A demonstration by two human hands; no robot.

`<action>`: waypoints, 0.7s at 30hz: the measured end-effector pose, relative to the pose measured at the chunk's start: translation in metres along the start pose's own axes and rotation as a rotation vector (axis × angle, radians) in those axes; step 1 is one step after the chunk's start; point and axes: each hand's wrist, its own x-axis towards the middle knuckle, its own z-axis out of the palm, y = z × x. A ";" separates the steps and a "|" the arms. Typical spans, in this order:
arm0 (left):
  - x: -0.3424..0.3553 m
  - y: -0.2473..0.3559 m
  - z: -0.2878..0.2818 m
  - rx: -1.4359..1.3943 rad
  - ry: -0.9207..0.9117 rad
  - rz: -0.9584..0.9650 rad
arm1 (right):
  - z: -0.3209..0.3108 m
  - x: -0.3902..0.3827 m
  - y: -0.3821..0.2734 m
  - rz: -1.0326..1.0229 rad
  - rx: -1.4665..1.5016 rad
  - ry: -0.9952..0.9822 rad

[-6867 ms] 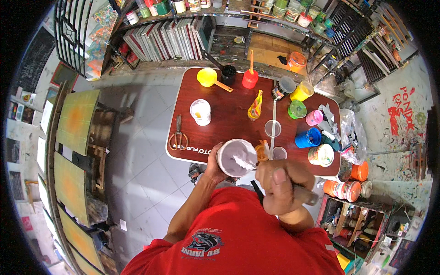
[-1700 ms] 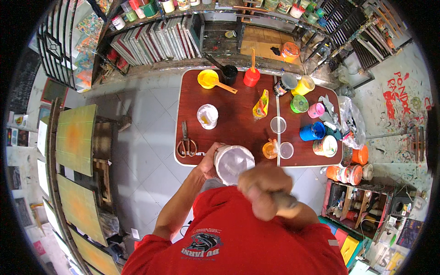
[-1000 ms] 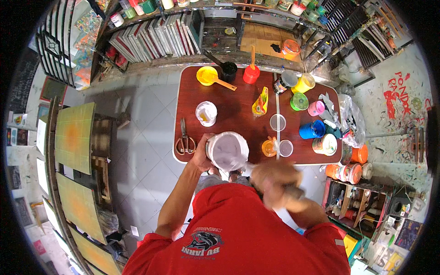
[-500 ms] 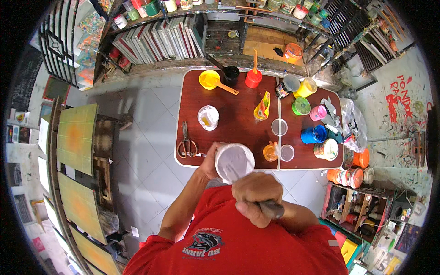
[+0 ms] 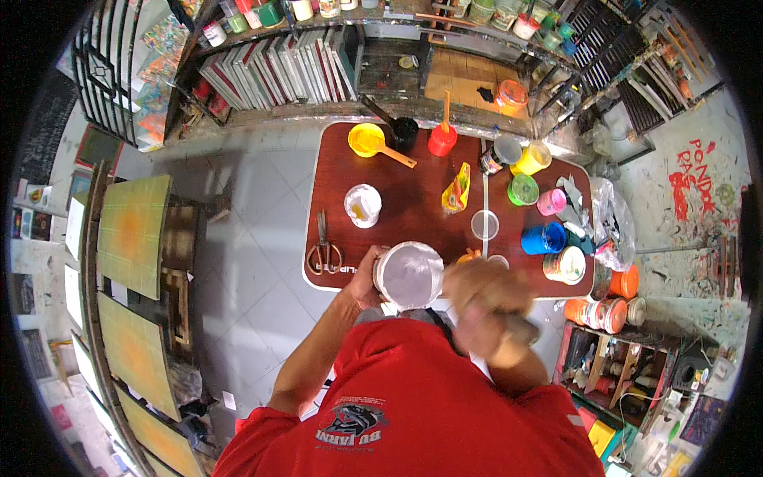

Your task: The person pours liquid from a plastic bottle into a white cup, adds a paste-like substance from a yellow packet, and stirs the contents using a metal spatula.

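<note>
My left hand [image 5: 367, 277] is wrapped round the side of a white plastic tub [image 5: 410, 277], held tilted over the table's near edge. Its mouth faces me, and pale grey-lilac paint coats the inside. Just right of the tub, my right hand [image 5: 489, 306] is a closed fist, smeared by motion. A grey-handled tool [image 5: 520, 330] sits in that fist; its working end cannot be made out. Beyond the left hand stands a smaller white tub [image 5: 362, 205] with a yellowish patch inside. Scissors with brown handles [image 5: 324, 256] lie to its left.
On the brown table [image 5: 413, 187] stand a yellow paint pot [image 5: 367, 140], a red one [image 5: 442, 140] and a blue one [image 5: 544, 238]. A yellow pouch [image 5: 456, 189] lies mid-table. Framed screens [image 5: 282, 70] fill the back shelf. Printed sheets [image 5: 131, 230] hang at left.
My right hand has moved from the tub's near rim up and to the right, with the grey-handled tool. The left hand still holds the tub in nearly the same place.
</note>
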 end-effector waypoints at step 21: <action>0.009 0.021 -0.009 -0.020 -0.150 -0.028 | -0.010 -0.013 -0.009 0.122 0.070 -0.260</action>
